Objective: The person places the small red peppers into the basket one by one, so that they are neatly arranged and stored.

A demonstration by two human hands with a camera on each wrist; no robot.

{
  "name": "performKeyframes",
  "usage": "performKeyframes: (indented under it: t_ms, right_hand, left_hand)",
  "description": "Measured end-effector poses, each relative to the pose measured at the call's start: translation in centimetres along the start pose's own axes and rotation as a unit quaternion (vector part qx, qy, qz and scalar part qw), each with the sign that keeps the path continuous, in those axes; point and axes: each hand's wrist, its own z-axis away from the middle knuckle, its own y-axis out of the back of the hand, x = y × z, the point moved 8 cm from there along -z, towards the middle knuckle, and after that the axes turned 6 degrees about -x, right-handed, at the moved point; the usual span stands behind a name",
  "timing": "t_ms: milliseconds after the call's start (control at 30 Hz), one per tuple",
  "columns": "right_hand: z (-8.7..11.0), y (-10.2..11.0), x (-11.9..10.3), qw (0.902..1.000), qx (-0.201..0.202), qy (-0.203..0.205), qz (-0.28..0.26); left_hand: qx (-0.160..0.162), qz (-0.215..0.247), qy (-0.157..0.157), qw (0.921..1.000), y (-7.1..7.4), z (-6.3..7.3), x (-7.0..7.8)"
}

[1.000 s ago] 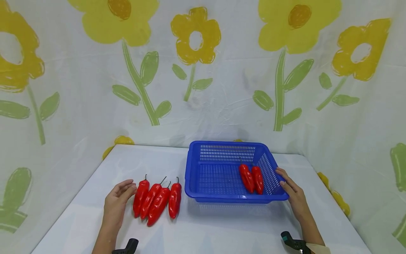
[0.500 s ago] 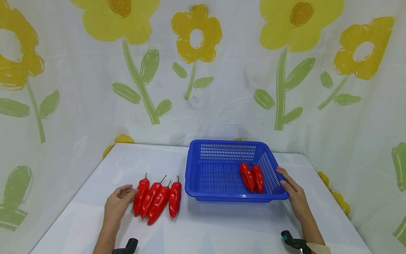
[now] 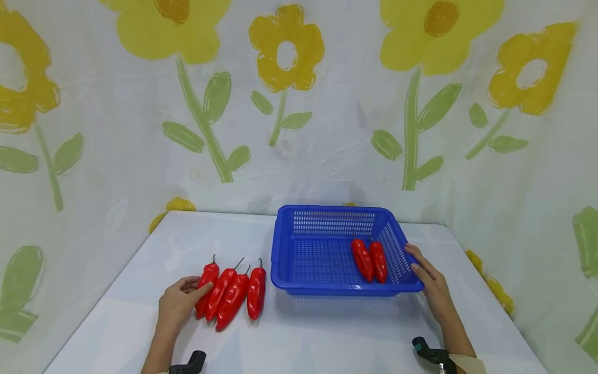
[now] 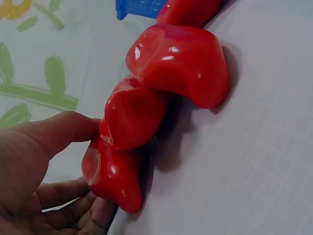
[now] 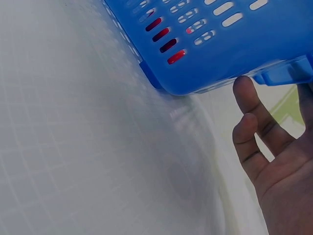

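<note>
My left hand pinches the leftmost red pepper of a row lying on the white table, thumb on its upper side and fingers curled along its outer side. Beside it lie the second pepper, the third pepper and, slightly apart, the rightmost pepper, stems pointing away from me. My right hand holds the right rim of a blue perforated plastic basket; the right wrist view shows fingertips close to the basket's outer wall. Two red peppers lie inside the basket's right half.
The white table carries the basket right of the row of peppers. A white cloth printed with yellow flowers hangs behind the table and along its sides. A black device sits at my left wrist, another at my right.
My left hand has moved right and slightly down from beside the leftmost pepper, and its thumb now lies across it. My right hand and the basket stay in place.
</note>
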Motion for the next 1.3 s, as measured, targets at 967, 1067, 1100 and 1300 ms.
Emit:
performKeyframes:
  t_ms: [967, 1067, 1100, 1300]
  right_hand:
    - [-0.2, -0.2, 0.5, 1.0, 0.006, 0.0, 0.006]
    - [-0.2, -0.1, 0.6, 1.0, 0.008, 0.0, 0.004]
    - [-0.2, 0.0, 0.6, 1.0, 0.008, 0.001, 0.003]
    - [-0.2, 0.0, 0.6, 1.0, 0.009, 0.003, 0.0]
  left_hand:
    - [0.031, -0.026, -0.056, 0.9976, 0.9, 0.8, 4.0]
    - [0.018, -0.017, -0.059, 0.9979, 0.9, 0.6, 4.8]
    - [0.013, -0.011, -0.059, 0.9981, 0.8, 0.6, 4.9]
    - [-0.04, 0.045, -0.042, 0.9973, 0.1, 0.4, 6.3]
